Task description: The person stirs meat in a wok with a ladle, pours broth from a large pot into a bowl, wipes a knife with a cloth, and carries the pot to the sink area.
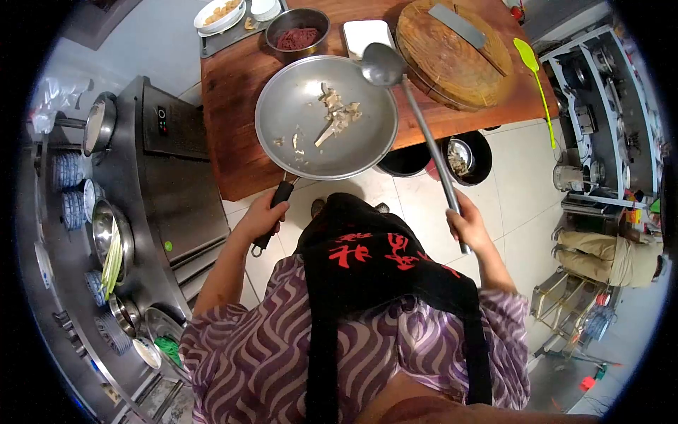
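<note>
My left hand (263, 218) is closed round the black handle of a wide metal wok (282, 106), which is over the near edge of the wooden table. Pale brown food pieces (339, 116) lie in the wok, mostly right of its middle, with small scraps lower left. My right hand (467, 222) grips the long metal handle of a ladle (383, 65). The ladle's bowl is at the wok's upper right rim; whether it touches the rim I cannot tell.
On the wooden table (229, 159) are a pot of dark red meat (298, 37), a white tray (369, 35), and a round chopping block (452, 60) bearing a cleaver (458, 25). A green fly swatter (538, 85) overhangs the right edge. Black bins (482, 159) stand below. Steel counter left, shelves right.
</note>
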The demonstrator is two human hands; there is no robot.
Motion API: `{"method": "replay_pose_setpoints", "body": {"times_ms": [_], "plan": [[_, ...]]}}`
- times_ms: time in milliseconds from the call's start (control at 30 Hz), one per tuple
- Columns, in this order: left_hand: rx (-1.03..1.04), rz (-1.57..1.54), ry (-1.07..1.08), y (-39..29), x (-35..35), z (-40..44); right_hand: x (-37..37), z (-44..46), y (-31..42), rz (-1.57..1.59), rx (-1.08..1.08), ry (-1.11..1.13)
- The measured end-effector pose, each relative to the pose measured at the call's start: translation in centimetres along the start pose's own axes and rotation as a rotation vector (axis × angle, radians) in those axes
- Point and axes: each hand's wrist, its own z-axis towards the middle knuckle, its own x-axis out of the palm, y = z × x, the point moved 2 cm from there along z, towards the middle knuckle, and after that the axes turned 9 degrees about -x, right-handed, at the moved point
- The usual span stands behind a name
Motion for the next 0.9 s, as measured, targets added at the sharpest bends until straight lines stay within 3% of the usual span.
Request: {"method": "replay_pose_setpoints", "body": {"times_ms": [200,367,633,900], "plan": [[0.046,0.127,-0.011,0.1,-2.3,0.7,0.4,6.1,0.7,-0.232,-0.016,0.12],[0.073,0.154,0.011,-0.7,-3.2,0.4,-1.0,5.3,1.8,-0.264,0.086,0.247],[0.095,0.125,-0.009,-0.5,-2.8,0.3,-1.1,-1.2,6.4,-0.052,0.37,0.359],[0.071,0.053,0.027,-1.0,-2.1,0.1,1.3,-2.6,6.8,0.656,0.536,0.483]]}}
